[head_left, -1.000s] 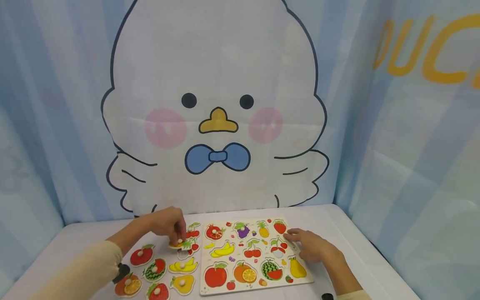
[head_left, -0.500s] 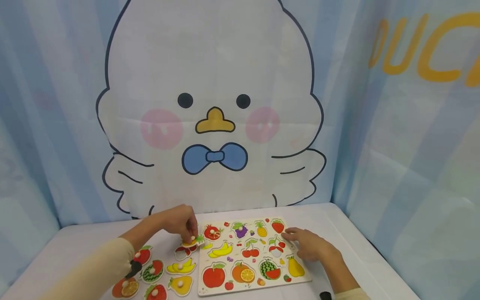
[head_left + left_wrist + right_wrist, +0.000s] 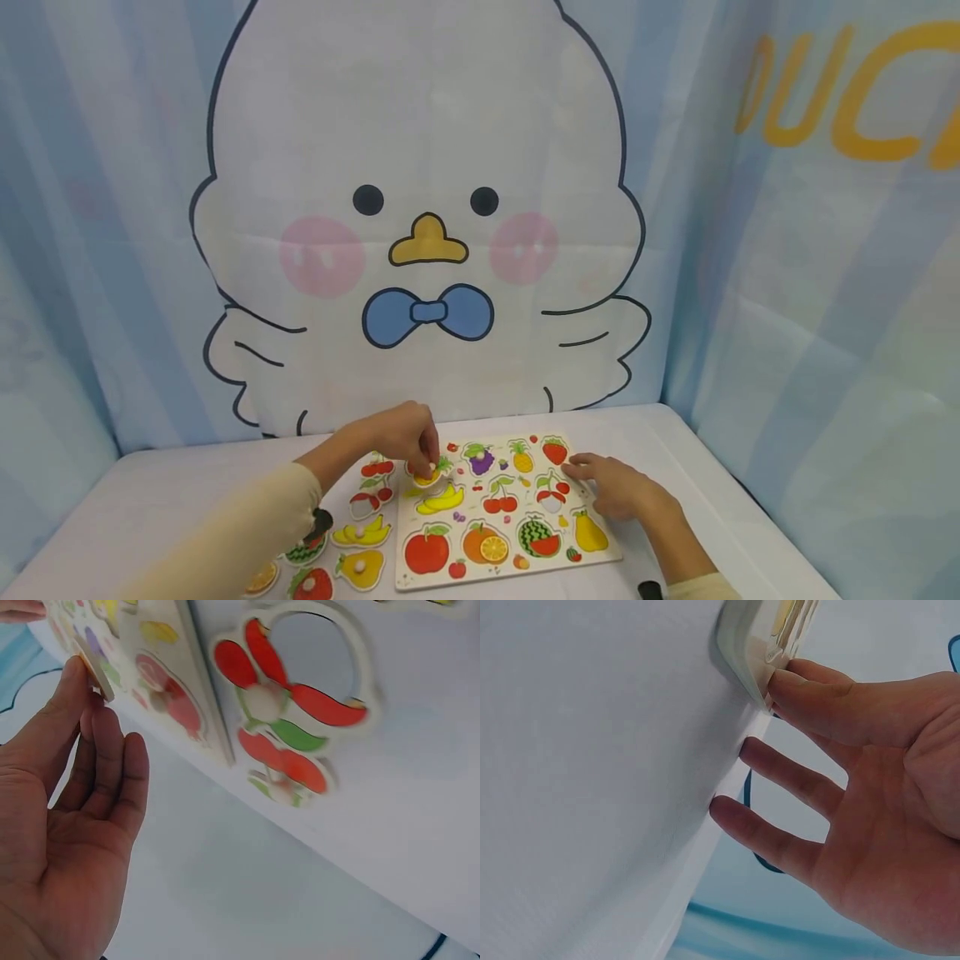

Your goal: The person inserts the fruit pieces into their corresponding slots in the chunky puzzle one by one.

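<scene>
Between thumb and fingertips, my left hand (image 3: 408, 433) pinches a yellow pineapple puzzle piece (image 3: 427, 479) with green leaves, over the upper left of the fruit puzzle board (image 3: 551, 567). In the left wrist view the pineapple piece (image 3: 94, 670) shows edge-on at the fingertips. The pomegranate piece (image 3: 180, 703), with its knob, sits in the board below. My right hand (image 3: 622, 492) touches the board's far right edge beside the strawberry picture. In the right wrist view its thumb (image 3: 810, 701) and index finger meet the board's edge, while two other fingers extend straight at the table.
Left of the board lie several knobbed pieces: cherries (image 3: 377, 469), a red-and-white fruit (image 3: 365, 504), bananas (image 3: 348, 533), a pear (image 3: 375, 567), a strawberry (image 3: 302, 579) and a partly covered watermelon (image 3: 306, 552). A printed duck curtain (image 3: 427, 367) hangs behind the white table.
My left hand has carried the pineapple piece rightward from the loose pieces to over the board's upper left. My right hand stays at the board's edge.
</scene>
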A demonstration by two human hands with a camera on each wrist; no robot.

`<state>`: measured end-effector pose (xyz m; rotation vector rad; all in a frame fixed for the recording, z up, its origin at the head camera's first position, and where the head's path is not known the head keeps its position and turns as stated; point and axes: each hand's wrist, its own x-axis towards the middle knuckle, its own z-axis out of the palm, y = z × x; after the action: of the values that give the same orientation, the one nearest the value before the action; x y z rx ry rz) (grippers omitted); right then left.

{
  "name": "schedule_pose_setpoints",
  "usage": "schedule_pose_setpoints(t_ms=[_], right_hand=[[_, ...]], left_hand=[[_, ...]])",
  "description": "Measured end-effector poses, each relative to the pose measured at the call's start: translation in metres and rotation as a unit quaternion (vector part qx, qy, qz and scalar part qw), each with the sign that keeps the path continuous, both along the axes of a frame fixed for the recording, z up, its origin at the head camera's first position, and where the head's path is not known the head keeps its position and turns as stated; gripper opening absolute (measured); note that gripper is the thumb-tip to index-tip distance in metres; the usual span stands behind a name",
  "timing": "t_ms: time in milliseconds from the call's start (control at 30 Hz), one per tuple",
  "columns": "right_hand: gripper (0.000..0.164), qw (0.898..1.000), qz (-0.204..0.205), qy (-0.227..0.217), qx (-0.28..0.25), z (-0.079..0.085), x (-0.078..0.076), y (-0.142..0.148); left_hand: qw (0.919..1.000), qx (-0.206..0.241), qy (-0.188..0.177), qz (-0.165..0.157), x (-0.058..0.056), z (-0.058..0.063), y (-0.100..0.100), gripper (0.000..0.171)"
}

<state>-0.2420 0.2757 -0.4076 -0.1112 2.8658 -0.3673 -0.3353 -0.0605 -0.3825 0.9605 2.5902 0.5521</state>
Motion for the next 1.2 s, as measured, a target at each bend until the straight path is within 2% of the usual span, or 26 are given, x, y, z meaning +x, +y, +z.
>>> schedule_pose_setpoints(t_ms=[367,567,833,1067,1200], right_hand=[[0.061,1.000,-0.017,0.000,-0.011,-0.001,0.000,-0.002],[0.061,1.000,-0.002,0.004,-0.004,0.000,0.000,-0.001],[0.061,1.000,0.004,0.004,0.002,-0.001,-0.001,0.000],[0.062,1.000,-0.012,-0.002,-0.004,0.001,-0.001,-0.002],[0.061,1.000,-0.016,-0.003,-0.004,0.001,-0.001,-0.003]], left_hand=[[0.9997,-0.010,0.017,0.014,-0.001,0.000,0.040,0.014],[0.9990,-0.020,0.030,0.026,-0.005,-0.002,0.059,0.015],[0.9977,-0.031,0.058,0.016,-0.010,-0.006,0.088,0.017],[0.9961,-0.035,0.081,0.007,-0.010,-0.009,0.112,0.019],[0.9959,-0.039,0.081,0.012,-0.011,-0.009,0.120,0.018]])
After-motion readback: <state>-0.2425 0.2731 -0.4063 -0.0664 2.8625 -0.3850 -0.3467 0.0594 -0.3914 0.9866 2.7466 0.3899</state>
